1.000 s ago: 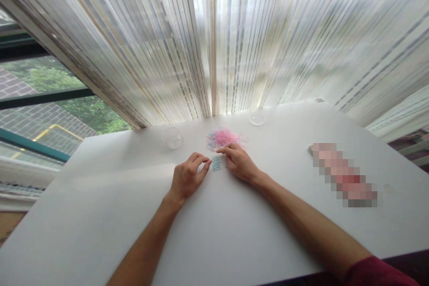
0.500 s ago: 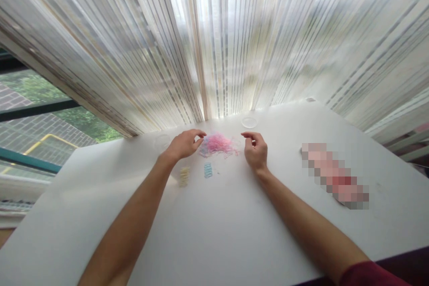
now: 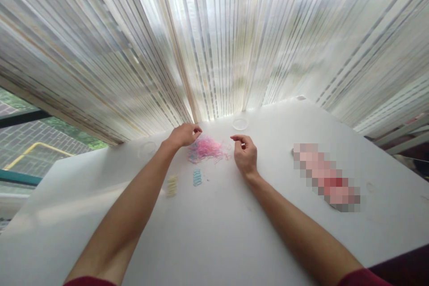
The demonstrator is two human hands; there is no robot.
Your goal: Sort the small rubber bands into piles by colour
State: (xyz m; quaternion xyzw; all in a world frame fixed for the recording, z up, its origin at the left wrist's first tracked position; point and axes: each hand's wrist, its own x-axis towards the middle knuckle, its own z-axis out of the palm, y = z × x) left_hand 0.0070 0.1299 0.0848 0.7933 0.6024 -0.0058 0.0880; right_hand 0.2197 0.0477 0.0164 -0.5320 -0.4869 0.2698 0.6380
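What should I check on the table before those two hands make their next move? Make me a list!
1. Yellow row and blue row apart: ok, there's a gap between them.
2. Blue row clear of the pink-and-blue pile: ok, it lies nearer the person.
3. Pile tidy: not ok, loose strands stray out on its right side.
4. Left hand holding nothing: cannot tell, a thin strand could be hidden.
5. Right hand holding nothing: cannot tell, some fingers are curled in.
6. Clear round dish away from the pile: ok, it sits farther back.
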